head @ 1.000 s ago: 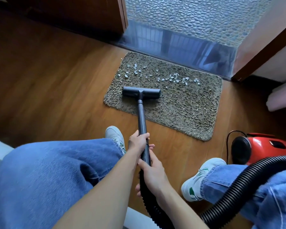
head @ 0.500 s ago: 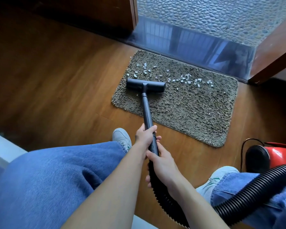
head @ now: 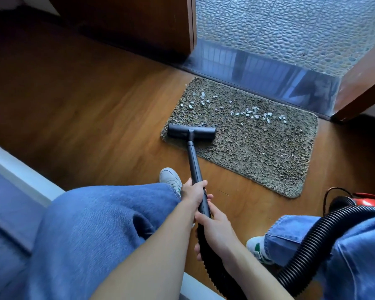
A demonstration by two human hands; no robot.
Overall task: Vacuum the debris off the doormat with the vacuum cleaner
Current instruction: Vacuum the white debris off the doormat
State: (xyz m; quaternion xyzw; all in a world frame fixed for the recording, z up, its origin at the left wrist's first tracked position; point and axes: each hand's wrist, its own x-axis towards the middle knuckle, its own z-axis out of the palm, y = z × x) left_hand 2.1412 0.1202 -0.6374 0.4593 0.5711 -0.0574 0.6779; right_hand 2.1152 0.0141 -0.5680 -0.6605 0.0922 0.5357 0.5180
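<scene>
1. Your right hand (head: 218, 231) curls round the top of the hose (head: 312, 239). Your left hand (head: 193, 192) grips the wand (head: 193, 161) just ahead of it.
2. The nozzle (head: 191, 132) rests on the near-left corner of the doormat (head: 258, 152), close to the edge.
3. The debris (head: 253, 111) lies in a band along the far side, so most of the job looks undone.
4. The threshold (head: 268, 68) borders the mat beyond, and there is open floor (head: 95, 105) to the left.

Shaggy doormat (head: 258, 152) – white debris (head: 253, 111) along far half; vacuum head (head: 191, 132) on near-left corner.
</scene>
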